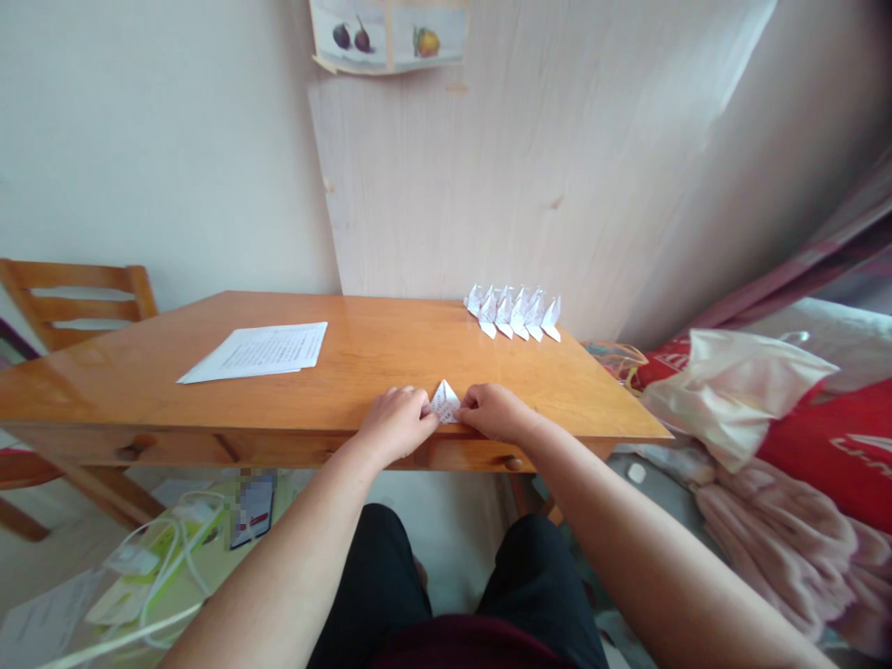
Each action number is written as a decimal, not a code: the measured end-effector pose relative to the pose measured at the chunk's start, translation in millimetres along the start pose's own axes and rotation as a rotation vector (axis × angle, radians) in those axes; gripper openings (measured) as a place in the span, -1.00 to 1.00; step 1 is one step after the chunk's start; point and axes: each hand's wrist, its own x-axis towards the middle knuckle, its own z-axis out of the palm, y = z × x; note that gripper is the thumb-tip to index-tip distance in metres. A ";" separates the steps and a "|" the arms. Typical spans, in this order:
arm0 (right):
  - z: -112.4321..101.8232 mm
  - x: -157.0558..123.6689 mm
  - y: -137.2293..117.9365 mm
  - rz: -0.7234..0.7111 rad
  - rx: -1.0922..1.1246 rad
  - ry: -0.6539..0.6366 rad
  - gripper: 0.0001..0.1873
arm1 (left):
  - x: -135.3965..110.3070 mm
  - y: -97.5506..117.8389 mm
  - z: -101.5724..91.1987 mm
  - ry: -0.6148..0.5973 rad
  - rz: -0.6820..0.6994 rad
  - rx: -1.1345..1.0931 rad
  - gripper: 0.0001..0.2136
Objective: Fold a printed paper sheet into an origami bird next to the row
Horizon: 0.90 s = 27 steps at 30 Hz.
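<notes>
A small piece of folded paper (445, 401), white with print on it and pointed at the top, is at the front edge of the wooden table (390, 344). My left hand (400, 418) pinches its left corner. On the other side, my right hand (494, 411) has its fingers closed at the right corner. Both hands rest by the table's edge, and the fingertips partly cover the paper's lower corners. Farther back on the right stand several folded paper cranes (519, 314) in close rows.
A stack of printed sheets (261, 351) lies on the table's left part. A wooden chair (80, 288) stands at the left. Below are cables (182, 530) and a phone (255, 511). A cream bag (739, 381) and a pink blanket (787, 530) lie to the right.
</notes>
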 end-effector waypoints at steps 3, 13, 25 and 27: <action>0.6 3.4 2.1 0.000 0.004 -0.007 -0.85 | 1.6 -2.3 1.1 -0.007 -0.019 -0.071 -0.87; -2.9 9.5 4.0 0.004 0.029 -0.043 -0.84 | 2.9 -5.2 8.8 -0.019 -0.046 -0.312 -0.77; -9.0 15.2 2.7 -0.004 0.037 -0.136 -0.83 | 7.7 -4.3 7.1 -0.066 -0.057 -0.267 -0.77; -10.1 15.7 2.0 0.002 0.035 -0.156 -0.81 | 9.2 -2.5 7.0 -0.074 -0.074 -0.235 -0.75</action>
